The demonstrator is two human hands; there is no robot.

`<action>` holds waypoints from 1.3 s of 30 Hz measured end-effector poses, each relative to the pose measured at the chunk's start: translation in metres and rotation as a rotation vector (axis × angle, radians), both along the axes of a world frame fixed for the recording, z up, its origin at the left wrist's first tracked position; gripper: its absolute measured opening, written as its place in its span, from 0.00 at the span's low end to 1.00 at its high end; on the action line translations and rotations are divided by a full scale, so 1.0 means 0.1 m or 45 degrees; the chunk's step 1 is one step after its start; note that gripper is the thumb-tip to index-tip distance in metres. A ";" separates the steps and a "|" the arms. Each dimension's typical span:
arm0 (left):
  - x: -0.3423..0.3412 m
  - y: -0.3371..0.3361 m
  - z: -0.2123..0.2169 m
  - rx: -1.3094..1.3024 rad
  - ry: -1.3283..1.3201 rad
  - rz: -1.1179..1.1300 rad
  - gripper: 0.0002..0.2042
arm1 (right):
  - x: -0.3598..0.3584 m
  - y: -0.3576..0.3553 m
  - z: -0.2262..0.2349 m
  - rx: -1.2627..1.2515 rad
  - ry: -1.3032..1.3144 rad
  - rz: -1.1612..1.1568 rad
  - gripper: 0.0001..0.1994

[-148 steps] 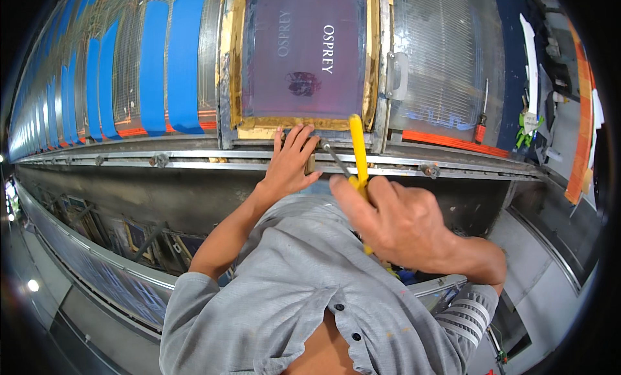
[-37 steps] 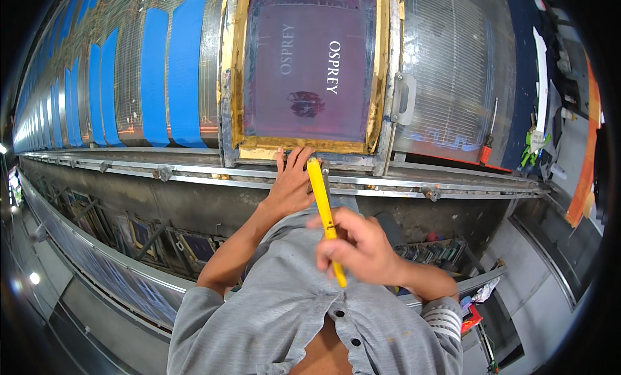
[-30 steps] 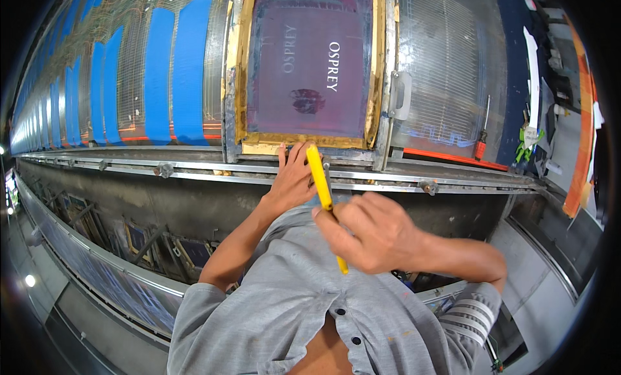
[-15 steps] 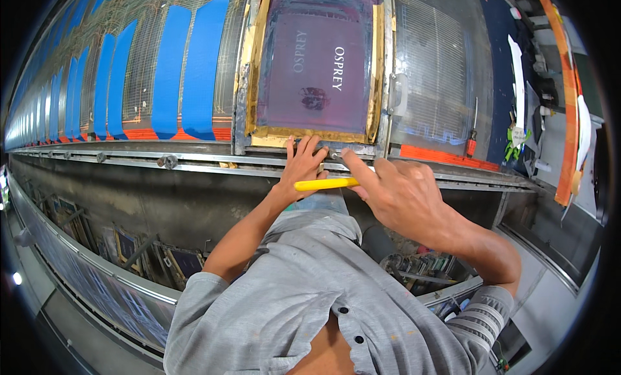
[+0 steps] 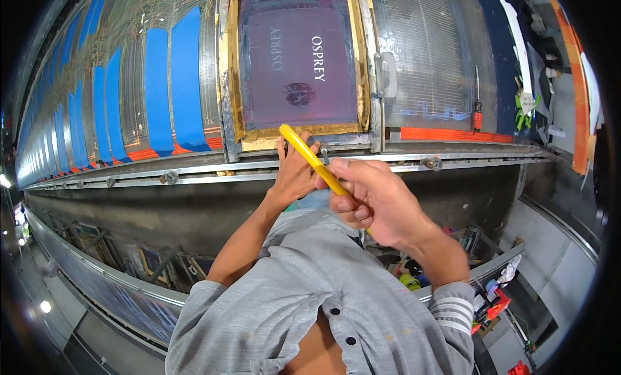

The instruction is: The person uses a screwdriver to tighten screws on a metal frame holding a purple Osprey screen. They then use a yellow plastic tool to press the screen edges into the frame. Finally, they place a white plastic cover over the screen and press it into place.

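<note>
A screen-printing frame (image 5: 234, 106) with purple mesh, pale lettering and a dark round motif lies on the long table, its inner edges covered with tan tape. My left hand (image 5: 296, 171) rests at its near edge, fingers stretched and apart over the rim; the thumb is mostly hidden. In my closed right hand (image 5: 378, 203) is a yellow stick-like tool (image 5: 304, 145), slanting up and left across my left hand. Its exact kind does not show. A small metal piece (image 5: 325, 156) stands by my right thumb tip; I cannot tell whether it is held or fixed to the frame.
Metal rails with knobs (image 5: 169, 178) run along the table's near edge. Blue strips (image 5: 189, 84) lie left of the frame. A screwdriver (image 5: 477, 119) and a white strip-like tool (image 5: 515, 45) lie to the right. More frames (image 5: 152, 262) stand below the table.
The yellow tool has swung from nearly level to a steep slant, its free end now up over the left fingers. My right hand has turned and shifted left. The left hand stays at the frame's edge.
</note>
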State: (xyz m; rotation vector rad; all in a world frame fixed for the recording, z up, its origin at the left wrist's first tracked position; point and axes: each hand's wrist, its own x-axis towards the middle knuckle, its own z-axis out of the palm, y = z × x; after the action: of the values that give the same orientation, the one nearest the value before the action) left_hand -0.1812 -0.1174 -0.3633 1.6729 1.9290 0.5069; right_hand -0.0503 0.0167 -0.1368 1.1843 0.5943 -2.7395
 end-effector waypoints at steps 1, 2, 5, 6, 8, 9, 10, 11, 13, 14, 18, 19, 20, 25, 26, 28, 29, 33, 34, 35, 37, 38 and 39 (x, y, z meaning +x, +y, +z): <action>0.03 0.00 -0.03 0.021 0.015 0.003 0.34 | 0.03 -0.02 -0.04 -0.166 0.058 -0.127 0.17; 0.06 -0.04 -0.03 0.038 0.036 0.015 0.33 | 0.06 -0.05 -0.07 -0.337 0.122 -0.245 0.17; 0.01 -0.06 -0.01 0.053 -0.010 -0.044 0.32 | 0.05 -0.08 -0.08 -0.121 0.141 -0.112 0.14; -0.06 -0.05 0.01 0.044 -0.049 -0.062 0.31 | 0.05 -0.13 -0.04 0.030 0.123 -0.039 0.13; -0.24 -0.17 -0.24 0.152 -0.078 -0.142 0.28 | 0.19 -0.26 0.07 0.723 0.002 0.292 0.10; -0.38 -0.22 -0.26 0.153 -0.201 -0.122 0.26 | 0.26 -0.31 0.22 1.188 -0.108 0.474 0.11; -0.50 -0.28 -0.29 0.155 -0.325 -0.101 0.24 | 0.30 -0.36 0.24 1.543 -0.141 0.530 0.12; -0.60 -0.36 -0.36 0.249 -0.383 0.034 0.18 | 0.33 -0.42 0.27 1.908 -0.229 0.573 0.12; -0.60 -0.43 -0.33 0.438 -0.464 0.038 0.14 | 0.38 -0.53 0.18 2.181 -0.256 0.437 0.07; -0.57 -0.45 -0.29 0.513 -0.417 0.026 0.15 | 0.38 -0.56 0.16 2.129 -0.290 0.461 0.07; -0.48 -0.58 -0.37 0.624 -0.379 0.160 0.16 | 0.24 -0.81 0.03 1.998 -0.302 0.402 0.08; -0.47 -0.62 -0.39 0.640 -0.365 0.175 0.16 | 0.22 -0.87 -0.01 2.003 -0.322 0.439 0.08; -0.46 -0.65 -0.42 0.654 -0.350 0.190 0.16 | 0.20 -0.91 -0.05 2.007 -0.340 0.476 0.08; -0.46 -0.69 -0.47 0.696 -0.309 0.184 0.17 | 0.06 -0.95 -0.07 2.266 -0.228 0.598 0.07; -0.48 -0.68 -0.53 0.701 -0.304 0.168 0.17 | 0.03 -0.92 -0.05 2.336 -0.192 0.645 0.06; -0.53 -0.70 -0.61 0.716 -0.289 0.147 0.17 | -0.12 -0.85 0.04 2.804 0.124 0.907 0.03; -0.52 -0.69 -0.64 0.710 -0.294 0.163 0.17 | -0.26 -0.78 0.12 3.022 0.325 1.037 0.03; -0.57 -0.66 -0.59 0.671 -0.303 0.162 0.16 | -0.44 -0.74 0.13 3.303 0.441 1.118 0.06; -0.57 -0.66 -0.60 0.656 -0.307 0.136 0.17 | -0.43 -0.75 0.13 3.268 0.347 1.116 0.07; -0.57 -0.66 -0.59 0.642 -0.313 0.109 0.18 | -0.35 -0.80 0.16 3.137 0.154 1.141 0.08; -0.56 -0.66 -0.59 0.619 -0.337 0.070 0.19 | -0.28 -0.82 0.08 3.058 -0.123 1.038 0.10; -0.55 -0.65 -0.58 0.602 -0.347 0.064 0.18 | -0.24 -0.81 0.03 3.038 -0.139 1.024 0.09; -0.55 -0.63 -0.57 0.585 -0.356 0.058 0.18 | -0.19 -0.78 0.00 3.019 -0.155 1.009 0.08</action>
State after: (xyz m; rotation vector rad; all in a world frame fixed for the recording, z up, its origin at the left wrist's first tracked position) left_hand -0.2358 -0.1803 -0.4199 1.7110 1.7325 1.2082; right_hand -0.0688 -0.0614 -0.1366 0.4851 3.2060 -0.2409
